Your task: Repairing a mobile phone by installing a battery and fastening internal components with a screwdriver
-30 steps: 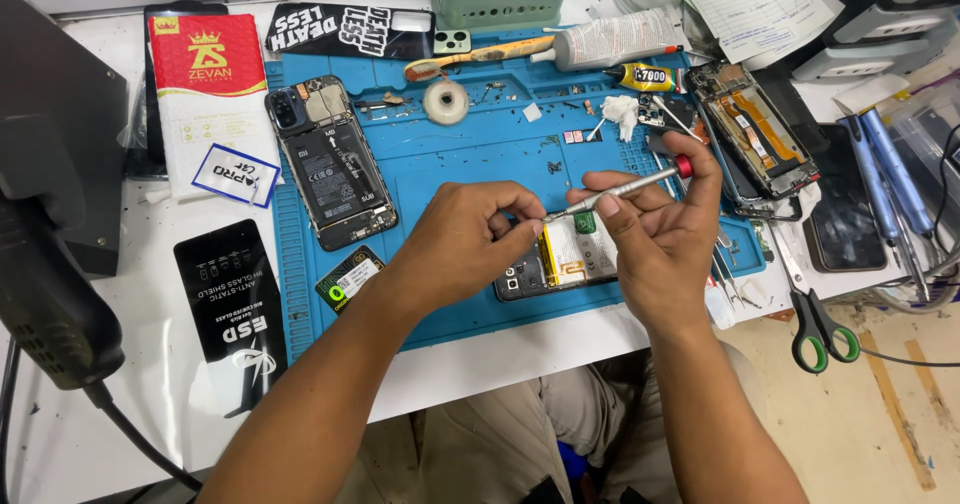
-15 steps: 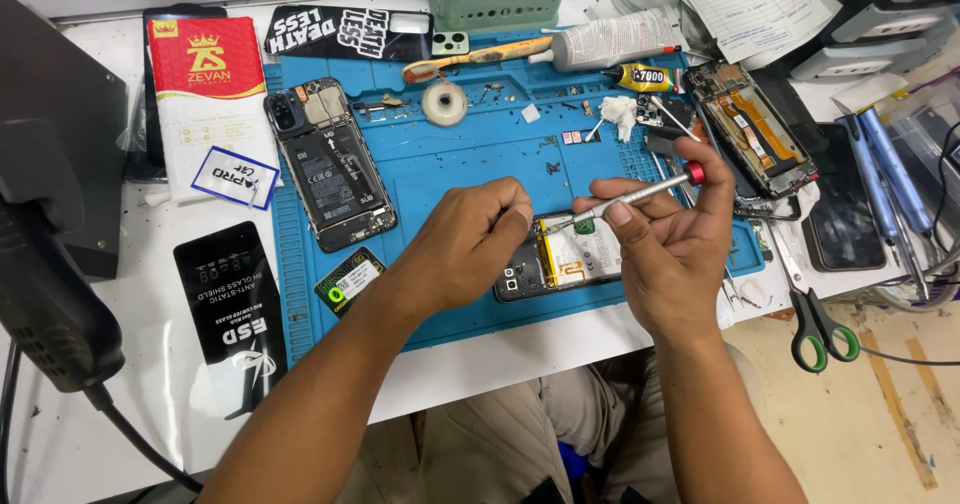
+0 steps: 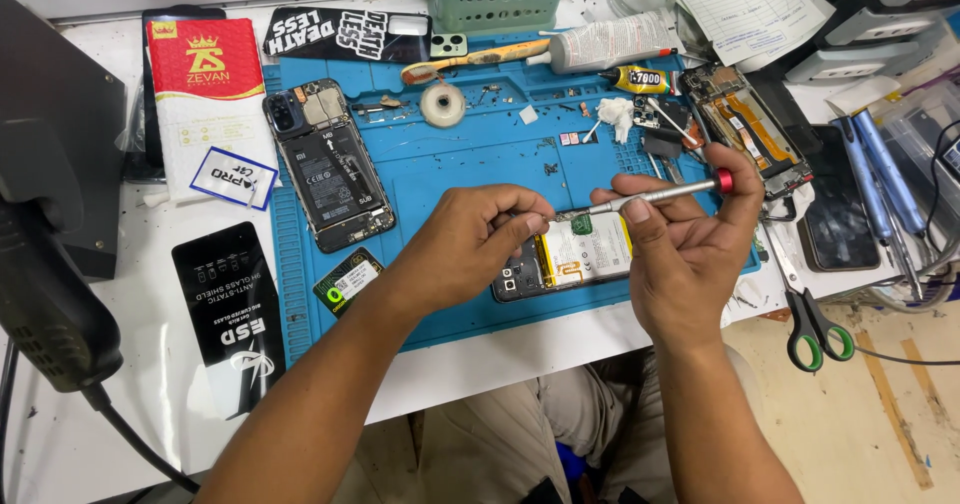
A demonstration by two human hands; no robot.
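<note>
My right hand [image 3: 685, 254] grips a slim silver screwdriver [image 3: 650, 197] with a red end cap, held nearly level above the blue work mat [image 3: 450, 174]. My left hand [image 3: 470, 244] pinches its fingertips at the screwdriver's tip. Under both hands lies an opened phone [image 3: 580, 259] with a pale battery showing. A second opened phone [image 3: 328, 176] lies back-up on the mat's left part.
A tape roll [image 3: 442, 105], a glue tube [image 3: 638, 80], a toothbrush [image 3: 470, 61] and small parts lie at the mat's far edge. A phone frame [image 3: 745, 129] and dark screen [image 3: 835, 214] sit right. Green-handled scissors [image 3: 815, 329] lie near the table edge. Packets [image 3: 205, 84] lie left.
The screwdriver has lifted from the phone and turned more level. My left hand's fingers have come up to its tip.
</note>
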